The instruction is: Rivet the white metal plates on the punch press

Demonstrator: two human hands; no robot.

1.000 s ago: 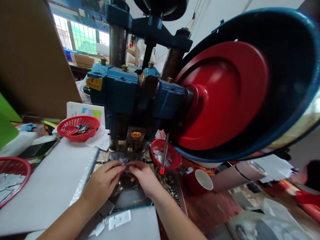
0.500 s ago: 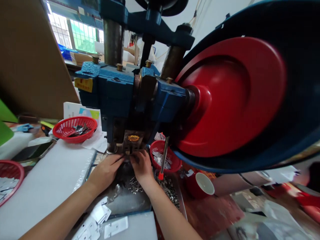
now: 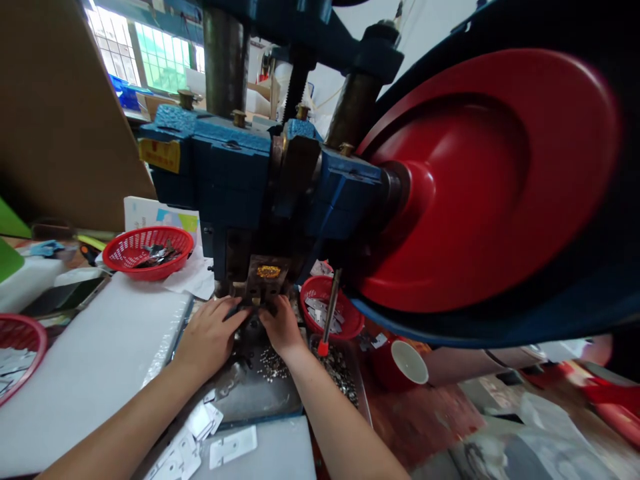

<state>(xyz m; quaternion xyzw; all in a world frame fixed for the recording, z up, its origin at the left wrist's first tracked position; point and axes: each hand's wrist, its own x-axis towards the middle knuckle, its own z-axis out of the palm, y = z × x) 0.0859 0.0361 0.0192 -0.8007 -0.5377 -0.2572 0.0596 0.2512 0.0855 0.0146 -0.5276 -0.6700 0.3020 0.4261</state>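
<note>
Both hands are at the die under a blue press (image 3: 227,180). My left hand (image 3: 209,335) lies left of the die, fingers bent, thumb and fingertips drawn in toward it. On the other side my right hand (image 3: 281,327) has its fingers curled in at the die. What the fingertips hold is hidden in the dark below the press head. Tiny metal bits (image 3: 274,365) are scattered on the dark metal bed (image 3: 260,400) beside my right wrist. Flat white plates with holes (image 3: 180,453) lie near my left forearm, and a single white plate (image 3: 233,447) lies right of them.
A large red flywheel (image 3: 480,200) fills the upper right. Red baskets of parts stand behind left (image 3: 149,274), at the left edge (image 3: 43,333) and right of the die (image 3: 357,327). A red-tipped lever (image 3: 330,310) rises near my right hand. A red cup (image 3: 395,373) stands further right.
My left hand has shifted slightly left, its back turned up more and its fingers more bent. My right hand stays by the die. The view has shifted slightly.
</note>
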